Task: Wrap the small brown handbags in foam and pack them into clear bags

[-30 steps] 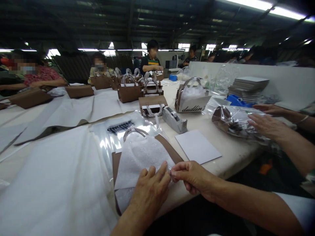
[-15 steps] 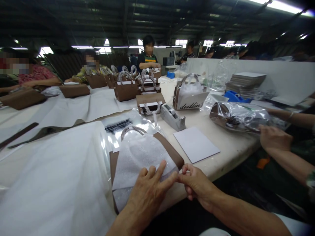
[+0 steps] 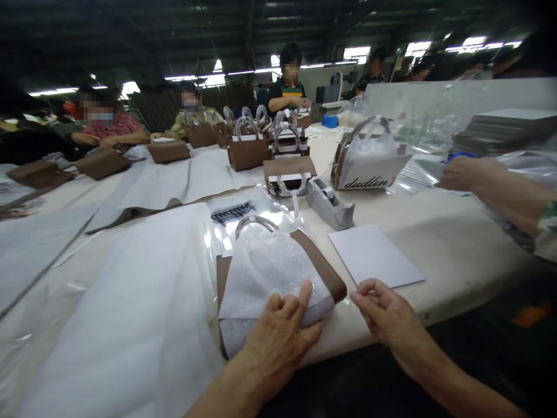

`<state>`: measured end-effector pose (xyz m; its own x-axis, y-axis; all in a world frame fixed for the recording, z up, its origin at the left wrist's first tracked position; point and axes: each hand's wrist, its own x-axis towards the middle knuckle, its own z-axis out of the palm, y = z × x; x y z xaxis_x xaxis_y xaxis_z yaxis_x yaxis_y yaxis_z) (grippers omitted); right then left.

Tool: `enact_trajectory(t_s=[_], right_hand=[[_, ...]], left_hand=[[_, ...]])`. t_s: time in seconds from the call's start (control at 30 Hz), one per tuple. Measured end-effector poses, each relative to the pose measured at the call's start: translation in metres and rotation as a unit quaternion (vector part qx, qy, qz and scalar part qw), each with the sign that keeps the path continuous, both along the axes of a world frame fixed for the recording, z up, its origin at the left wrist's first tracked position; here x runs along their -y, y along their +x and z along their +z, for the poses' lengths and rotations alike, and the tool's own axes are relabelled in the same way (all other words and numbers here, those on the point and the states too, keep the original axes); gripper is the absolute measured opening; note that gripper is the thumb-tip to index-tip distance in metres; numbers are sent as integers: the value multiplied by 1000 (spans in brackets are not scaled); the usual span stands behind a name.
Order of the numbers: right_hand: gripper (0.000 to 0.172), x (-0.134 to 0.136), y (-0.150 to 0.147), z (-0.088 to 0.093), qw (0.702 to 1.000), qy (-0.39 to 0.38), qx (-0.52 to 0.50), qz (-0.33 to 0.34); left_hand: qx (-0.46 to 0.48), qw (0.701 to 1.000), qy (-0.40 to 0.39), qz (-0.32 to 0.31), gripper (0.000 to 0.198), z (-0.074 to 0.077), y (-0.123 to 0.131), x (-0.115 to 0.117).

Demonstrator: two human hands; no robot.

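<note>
In front of me a brown handbag (image 3: 319, 255) lies on the table, its front covered by a white wrapping sheet (image 3: 270, 267) and its handles (image 3: 256, 222) in clear plastic. My left hand (image 3: 278, 331) presses on the sheet, index finger stretched out and thumb apart. Just right of the bag, my right hand (image 3: 387, 310) is closed in a pinch near the corner of a white card (image 3: 376, 255); whatever it may hold is too small to make out. Behind the bag lies a clear printed plastic bag (image 3: 230, 212), with a grey tape dispenser (image 3: 331, 203) to its right.
Several brown handbags (image 3: 248, 152) stand farther back. One bag stands behind a card printed "dudlin" (image 3: 369, 174). White sheeting (image 3: 130, 313) covers the left side. At right, a co-worker's hand (image 3: 474, 174) reaches near a stack of boards (image 3: 500, 133). Other people sit or stand beyond.
My right hand has drawn away from the handbag's corner and my left hand, to the right. The view has shifted left. The co-worker's arm at right has moved farther back over the table.
</note>
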<state>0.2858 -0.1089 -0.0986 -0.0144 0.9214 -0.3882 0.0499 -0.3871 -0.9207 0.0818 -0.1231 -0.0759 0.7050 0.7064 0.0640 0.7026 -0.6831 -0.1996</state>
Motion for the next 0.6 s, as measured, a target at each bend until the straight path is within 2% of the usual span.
enact_trajectory(t_s=[0.07, 0.13, 0.2, 0.27, 0.33, 0.4, 0.47, 0.53, 0.6], right_hand=[[23, -18, -16, 26, 982, 163, 49, 79], [28, -35, -40, 42, 931, 289, 52, 216], [39, -48, -65, 47, 873, 356, 50, 330], [51, -55, -83, 42, 831, 387, 85, 390], [67, -56, -94, 35, 798, 412, 150, 413], [80, -52, -100, 30, 766, 446, 208, 414], [78, -46, -107, 28, 741, 479, 260, 393], [68, -43, -117, 28, 724, 499, 306, 366], [63, -44, -126, 27, 717, 505, 335, 344]], left_hand=[[3, 1000, -17, 9, 24, 1, 5, 2], [20, 999, -22, 18, 20, 1, 7, 7], [63, 998, -7, 14, 19, 2, 3, 15], [147, 988, 44, 23, 20, 1, -10, 29], [251, 955, 123, 97, 26, -2, -28, 45], [326, 900, 182, 224, 31, -7, -47, 59], [358, 860, 173, 318, 35, -11, -60, 66], [378, 847, 127, 352, 28, -12, -64, 65], [397, 845, 104, 344, 11, -7, -60, 59]])
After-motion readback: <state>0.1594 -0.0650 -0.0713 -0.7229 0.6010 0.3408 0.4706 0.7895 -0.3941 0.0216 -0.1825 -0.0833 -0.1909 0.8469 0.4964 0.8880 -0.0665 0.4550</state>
